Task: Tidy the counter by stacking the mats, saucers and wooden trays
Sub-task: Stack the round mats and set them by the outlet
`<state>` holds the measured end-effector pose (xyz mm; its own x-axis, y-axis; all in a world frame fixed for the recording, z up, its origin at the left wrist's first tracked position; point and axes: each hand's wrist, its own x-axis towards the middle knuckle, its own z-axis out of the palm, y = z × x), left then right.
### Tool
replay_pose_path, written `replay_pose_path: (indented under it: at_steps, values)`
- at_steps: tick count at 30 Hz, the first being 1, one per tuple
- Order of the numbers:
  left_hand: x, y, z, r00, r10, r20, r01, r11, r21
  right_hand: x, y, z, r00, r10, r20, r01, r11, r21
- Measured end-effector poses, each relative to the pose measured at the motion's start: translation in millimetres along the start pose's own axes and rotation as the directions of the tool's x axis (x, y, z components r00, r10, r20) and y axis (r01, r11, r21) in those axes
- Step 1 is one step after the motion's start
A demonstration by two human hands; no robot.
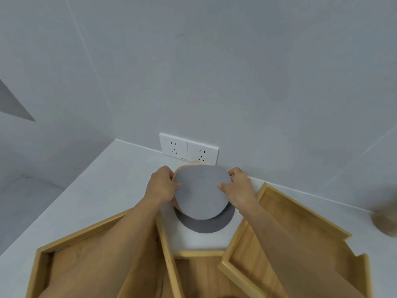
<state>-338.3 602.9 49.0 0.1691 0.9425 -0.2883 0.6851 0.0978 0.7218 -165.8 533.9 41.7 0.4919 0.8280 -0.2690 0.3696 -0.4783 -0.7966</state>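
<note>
Three wooden trays (103, 263) lower frame; dark mat (206, 224) centre. My left hand (161, 186), right hand (237, 186) pinch light grey mat (200, 192) edges between fingers.

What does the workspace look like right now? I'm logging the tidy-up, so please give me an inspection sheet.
Surface: white counter, meeting the wall at a corner.
Job's things: light grey mat held over a pink mat; dark grey mat lies flat beneath; three wooden trays, left, middle, right.
Clutter: blurred tan object at right edge, cannot identify.
Grippers: left hand and right hand grip the mats' opposite edges.
Cables: nothing seen.
Surroundings: double wall socket, nothing plugged in; grey wall.
</note>
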Motion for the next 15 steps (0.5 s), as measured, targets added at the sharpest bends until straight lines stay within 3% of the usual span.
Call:
replay_pose_path:
  at_steps: [5,12,15]
  values:
    - [5.8,0.0,9.4,0.993,0.022,0.113,-0.07,0.894,0.443,2.8,5.3,6.6,0.999,0.011,0.03,-0.005,0.978,-0.206]
    - [3.5,-6.3,11.3,0.994,0.021,0.103,-0.084,0.747,0.659,2.5,9.6,9.2,0.999,0.012,0.036,0.009,0.845,-0.534]
    - [-2.3,-8.7,12.7,0.992,0.092,0.086,-0.125,0.658,0.742,-0.2,9.9,9.5,0.996,-0.093,-0.002,0.066,0.72,-0.691]
